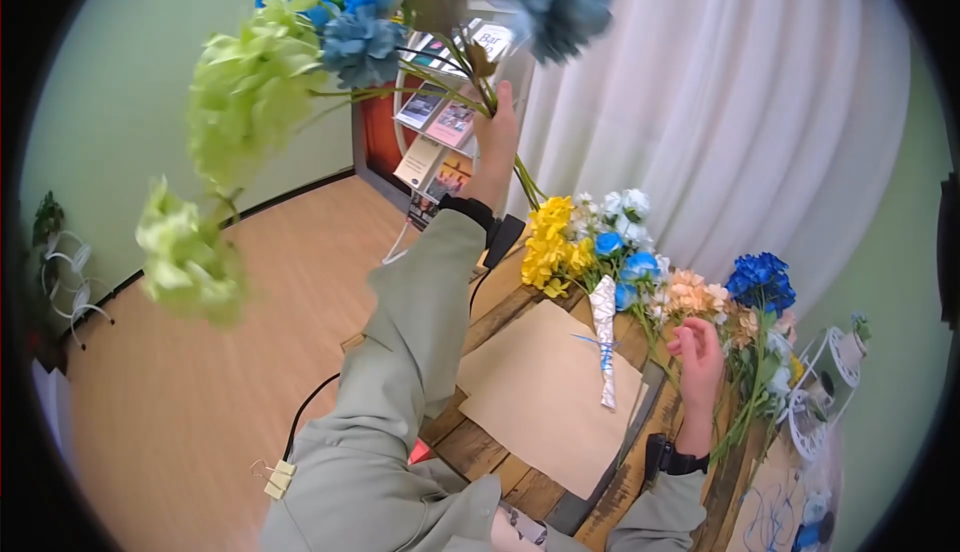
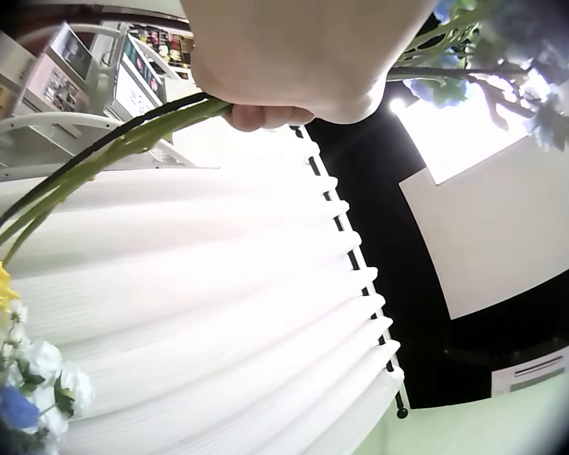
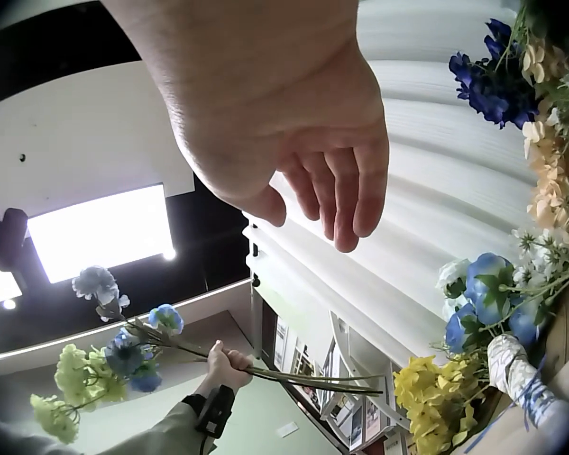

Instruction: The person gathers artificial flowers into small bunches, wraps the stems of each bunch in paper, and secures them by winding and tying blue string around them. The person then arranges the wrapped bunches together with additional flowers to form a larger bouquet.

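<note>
My left hand (image 1: 497,147) grips a bunch of artificial flowers by the stems, raised at the far side of the table. Blue blooms (image 1: 362,47) and light green blooms (image 1: 250,87) fan out from it, the green ones drooping to the left. In the left wrist view, the long green stems (image 2: 104,152) run out below the curled fingers. My right hand (image 1: 701,357) is held over the table's right part with nothing in it, its fingers (image 3: 343,194) loosely bent. Near it lies a white-wrapped bundle (image 1: 604,337) tied with blue string, on brown paper (image 1: 540,382).
Along the table's back lie yellow flowers (image 1: 550,242), peach flowers (image 1: 695,294) and dark blue flowers (image 1: 760,280). A white curtain (image 1: 690,102) hangs behind. A brochure rack (image 1: 440,122) stands beyond the left hand. White wire stands (image 1: 825,392) are at the right.
</note>
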The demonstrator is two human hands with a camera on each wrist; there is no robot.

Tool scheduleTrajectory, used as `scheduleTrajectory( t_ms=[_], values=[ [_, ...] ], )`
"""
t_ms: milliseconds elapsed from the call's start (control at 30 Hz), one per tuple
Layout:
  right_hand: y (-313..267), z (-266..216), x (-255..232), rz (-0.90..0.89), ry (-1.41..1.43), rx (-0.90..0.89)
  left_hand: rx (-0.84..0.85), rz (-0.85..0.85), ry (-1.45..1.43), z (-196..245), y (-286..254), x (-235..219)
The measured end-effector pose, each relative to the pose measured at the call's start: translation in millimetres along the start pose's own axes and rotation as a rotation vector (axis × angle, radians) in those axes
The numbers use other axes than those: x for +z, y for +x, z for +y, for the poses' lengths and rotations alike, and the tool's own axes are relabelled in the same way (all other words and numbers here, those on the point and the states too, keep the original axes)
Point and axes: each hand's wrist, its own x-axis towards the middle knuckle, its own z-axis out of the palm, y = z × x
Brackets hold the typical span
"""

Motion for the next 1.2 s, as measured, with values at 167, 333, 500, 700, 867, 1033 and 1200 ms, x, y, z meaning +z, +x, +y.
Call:
scheduleTrajectory(
  t_ms=[167,333,500,700,867,1033,1200],
  values=[
    [-2.2,-0.6,5.9,-0.036,0.005,0.006,-0.114,-0.186,-0.022,-54.3,-20.6,-22.9],
    [-10.0,-10.3,3.8,-0.038,-0.023,0.014,-0.379,-0.26,-0.177,17.7,-81.0,6.4],
    [-17.2,-19.6,6.1,0.039,-0.197,-0.064,-0.588,-0.427,-0.382,33.0,-122.2,17.8],
    [-15.9,-46.3,29.1,0.138,-0.757,-0.561,-0.863,-0.683,-0.675,62.4,-169.2,19.8],
    [-21.9,-24.7,42.0,-0.142,-0.467,-0.331,-0.967,-0.775,-0.725,69.5,-201.2,19.3],
    [-32.4,1.5,53.6,-0.117,-0.314,-0.139,-0.952,-0.889,-0.798,65.2,-212.1,14.3],
    [-36.2,8.3,60.1,-0.186,0.231,0.179,-1.011,-0.644,-0.804,72.0,-240.2,0.7]
  ],
)
